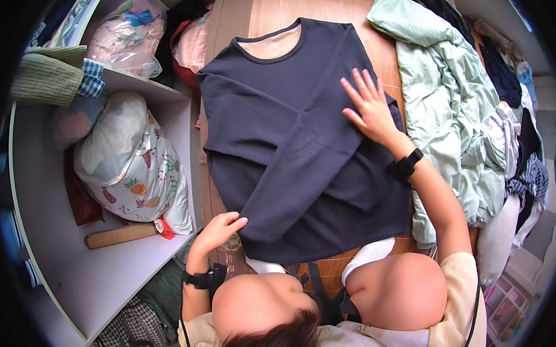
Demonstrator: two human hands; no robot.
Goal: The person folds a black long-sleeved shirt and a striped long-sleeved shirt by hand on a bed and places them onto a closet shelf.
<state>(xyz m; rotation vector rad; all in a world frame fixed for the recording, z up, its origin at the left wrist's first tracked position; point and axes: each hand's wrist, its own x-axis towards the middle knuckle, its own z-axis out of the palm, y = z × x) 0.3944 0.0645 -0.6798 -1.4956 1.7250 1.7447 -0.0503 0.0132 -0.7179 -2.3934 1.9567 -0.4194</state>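
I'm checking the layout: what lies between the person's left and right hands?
The head view shows a sleeve of the dark top, laid diagonally across its body, between the left hand and right hand.

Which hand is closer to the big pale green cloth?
Right. The right hand lies on the dark shirt, just left of the pale green cloth. The left hand is across the shirt, by its lower left edge.

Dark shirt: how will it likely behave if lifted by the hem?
Probably floppy: the shirt creases softly. The top sleeve may swing loose, since it lies folded across the front. Rolling looks unlikely, as the shirt is spread flat.
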